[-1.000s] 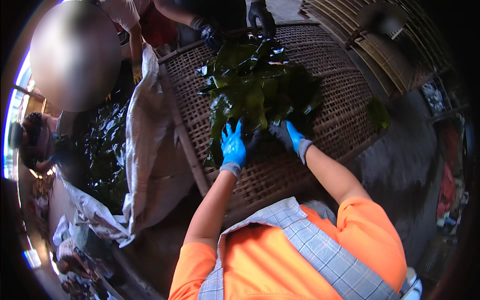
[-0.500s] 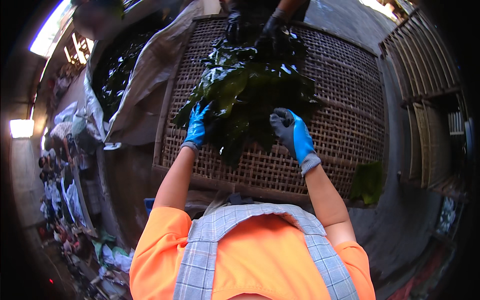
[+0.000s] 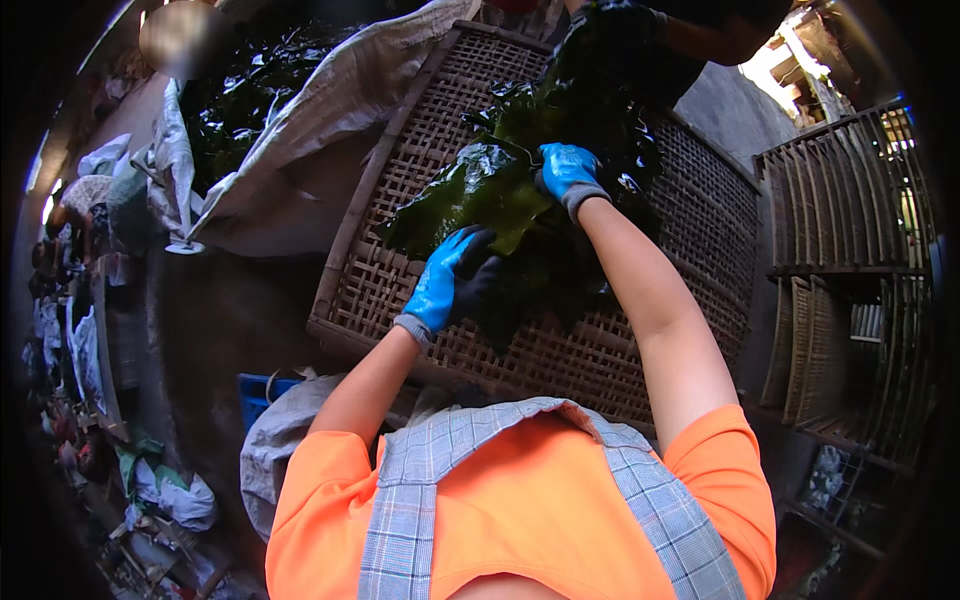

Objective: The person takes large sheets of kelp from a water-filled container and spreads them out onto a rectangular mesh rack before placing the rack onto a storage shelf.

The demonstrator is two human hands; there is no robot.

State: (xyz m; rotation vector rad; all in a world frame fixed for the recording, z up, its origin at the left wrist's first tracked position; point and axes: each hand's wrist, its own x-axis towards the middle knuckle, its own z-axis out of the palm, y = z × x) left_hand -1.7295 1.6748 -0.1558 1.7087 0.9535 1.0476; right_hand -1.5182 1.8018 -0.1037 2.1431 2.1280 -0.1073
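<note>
Glossy, wet dark green leafy sheets (image 3: pixel 470 190), resembling seaweed, lie in a heap on a woven bamboo rack (image 3: pixel 380 245). My right hand (image 3: pixel 570 172), in a blue and grey glove, is closed on a green sheet near the middle of the heap. At the heap's near left edge is my left hand (image 3: pixel 445 280), gloved alike, its fingers and thumb apart against the sheets. Across the rack, a co-worker's dark-gloved hand (image 3: pixel 625 20) is at the far end of the heap, partly lost in shadow.
A pale plastic sheet (image 3: pixel 300 130) hangs at the left beside another mass of wet green leaves (image 3: pixel 245 105). Slatted racks (image 3: pixel 850 195) are stacked at the right. A blue crate (image 3: pixel 255 395) and a whitish sack (image 3: pixel 275 440) are low at my left.
My view has swung, shifting the rack. My right hand has moved forward onto the sheets and closed on one. My left hand has come to the heap's near edge. The co-worker's hands have shifted right.
</note>
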